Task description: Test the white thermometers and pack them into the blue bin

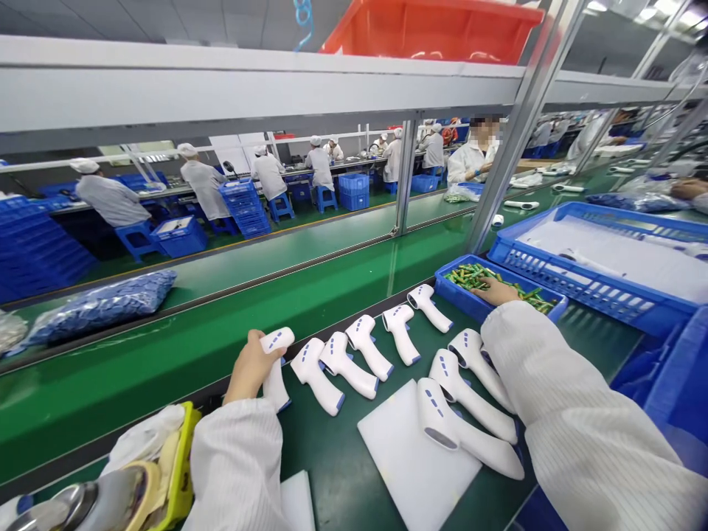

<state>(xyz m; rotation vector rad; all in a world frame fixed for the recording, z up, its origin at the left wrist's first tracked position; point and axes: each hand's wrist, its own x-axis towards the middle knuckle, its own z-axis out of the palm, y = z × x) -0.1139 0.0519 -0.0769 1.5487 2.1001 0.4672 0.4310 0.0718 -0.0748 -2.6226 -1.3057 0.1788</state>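
My left hand [250, 366] is closed round a white and blue handheld thermometer [276, 372] at the left end of a row of several like it [354, 354] on the green bench. More thermometers [470, 398] lie nearer me, one partly on a white pad [403, 457]. My right hand [498, 293] reaches into a small blue tray [453, 291] of green batteries [476, 276]; its fingers rest among them and I cannot see what they hold.
A green conveyor belt [221, 317] runs past the bench with a bag of blue parts [105, 302] on it. A large blue crate [602, 258] stands at the right. A tape dispenser [138, 479] sits at lower left. Other workers sit at lines beyond.
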